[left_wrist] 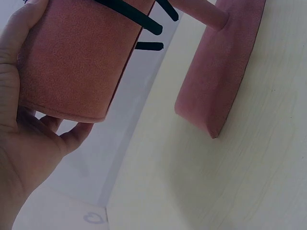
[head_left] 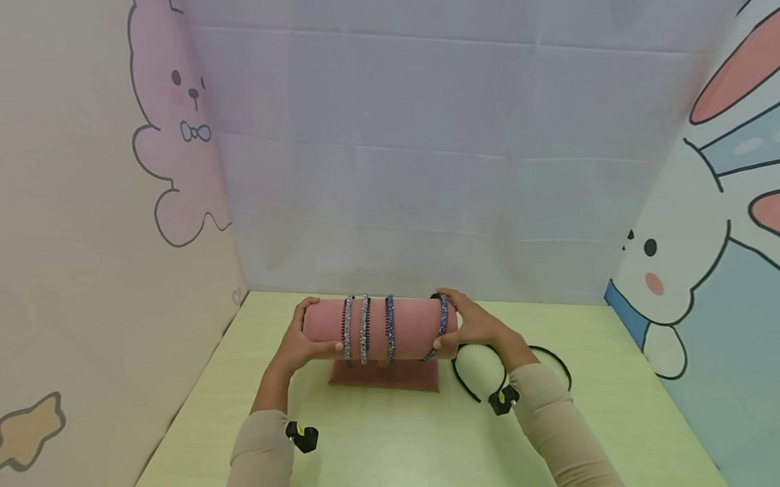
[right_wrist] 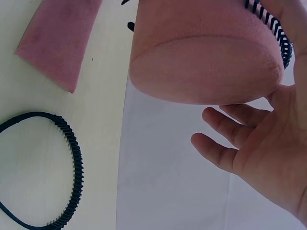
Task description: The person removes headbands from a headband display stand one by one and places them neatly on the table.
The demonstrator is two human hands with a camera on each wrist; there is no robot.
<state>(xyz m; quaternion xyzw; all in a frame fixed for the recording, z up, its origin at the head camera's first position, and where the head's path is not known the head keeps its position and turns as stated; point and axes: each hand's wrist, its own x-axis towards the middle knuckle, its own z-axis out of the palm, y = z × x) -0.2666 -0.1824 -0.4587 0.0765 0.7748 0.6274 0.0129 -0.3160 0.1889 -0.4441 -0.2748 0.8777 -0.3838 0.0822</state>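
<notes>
the pink cylinder (head_left: 415, 328) lies horizontal on its pink base (head_left: 383, 378) on the desk (head_left: 397, 444). the left hand (head_left: 295, 347) grips the left end: fingers over the top, thumb along the front. the right hand (head_left: 477, 325) holds the outer blue headband (head_left: 443, 317) at the right end, with its lower fingers spread. two silver headbands (head_left: 365, 330) and an inner blue headband (head_left: 390, 329) sit around the cylinder. a black headband (right_wrist: 78, 163) lies right of the base.
</notes>
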